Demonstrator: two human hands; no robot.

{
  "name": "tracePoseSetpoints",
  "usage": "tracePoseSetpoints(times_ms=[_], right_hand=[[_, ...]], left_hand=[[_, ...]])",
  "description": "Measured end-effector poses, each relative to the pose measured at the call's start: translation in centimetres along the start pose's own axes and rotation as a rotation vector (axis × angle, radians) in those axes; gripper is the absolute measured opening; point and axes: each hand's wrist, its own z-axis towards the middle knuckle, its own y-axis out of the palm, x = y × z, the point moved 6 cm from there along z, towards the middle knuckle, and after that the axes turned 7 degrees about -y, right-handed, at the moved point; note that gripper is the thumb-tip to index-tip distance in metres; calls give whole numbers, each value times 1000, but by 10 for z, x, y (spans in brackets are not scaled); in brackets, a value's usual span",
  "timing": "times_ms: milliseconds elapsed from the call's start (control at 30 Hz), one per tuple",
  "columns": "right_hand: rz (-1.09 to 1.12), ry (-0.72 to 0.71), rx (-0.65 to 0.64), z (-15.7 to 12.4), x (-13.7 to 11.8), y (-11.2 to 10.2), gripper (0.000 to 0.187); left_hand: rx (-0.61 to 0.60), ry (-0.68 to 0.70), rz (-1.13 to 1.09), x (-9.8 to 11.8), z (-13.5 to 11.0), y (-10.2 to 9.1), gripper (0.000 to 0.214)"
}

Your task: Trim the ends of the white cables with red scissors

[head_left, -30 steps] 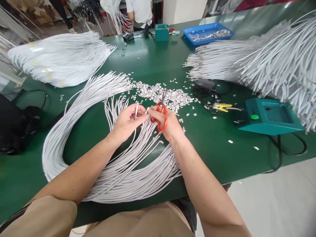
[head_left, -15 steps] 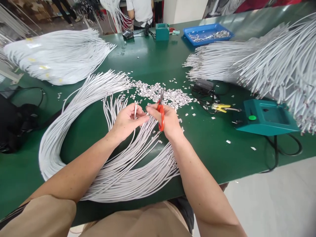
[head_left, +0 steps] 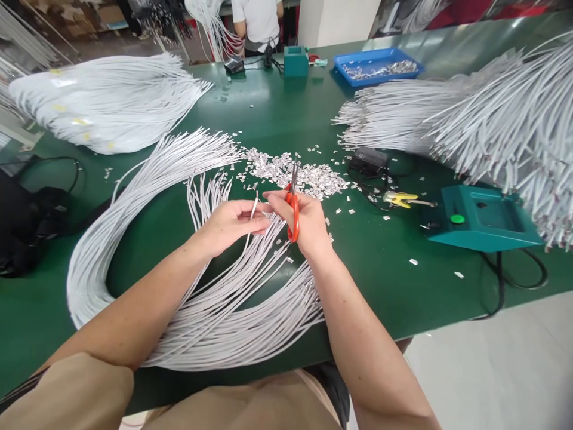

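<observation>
My left hand (head_left: 233, 224) is closed on a single white cable (head_left: 255, 206), whose end sticks up between the fingers. Red-handled scissors (head_left: 293, 209) rest in my right hand (head_left: 307, 221), blades pointing away from me. The right fingertips reach across to the left ones near the cable; whether they also pinch something is hidden. Under both hands curves a large bundle of white cables (head_left: 233, 334), looping round to the left. Beyond the hands lies a heap of small silvery-white scraps (head_left: 317, 179) on the green table (head_left: 376, 263).
Another cable bundle (head_left: 111, 98) lies at the back left, and larger ones (head_left: 501, 113) fill the right. A teal device (head_left: 487, 218), yellow-handled pliers (head_left: 403, 199) and a black adapter (head_left: 368, 160) sit to the right. Farther off are a blue tray (head_left: 378, 65) and a person (head_left: 257, 24).
The cable end in my left hand has tilted to the right and shifted toward my right hand. My left fingers have straightened somewhat. The scissors remain in my right hand.
</observation>
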Motion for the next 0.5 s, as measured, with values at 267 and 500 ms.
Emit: tracePoseSetpoints(times_ms=[267, 500], right_hand=[[39, 25, -137, 1, -1, 1, 8], [54, -45, -10, 3, 6, 4, 25]], left_hand=[[-129, -6, 55, 2, -5, 10, 27], [64, 105, -92, 8, 0, -3, 28]])
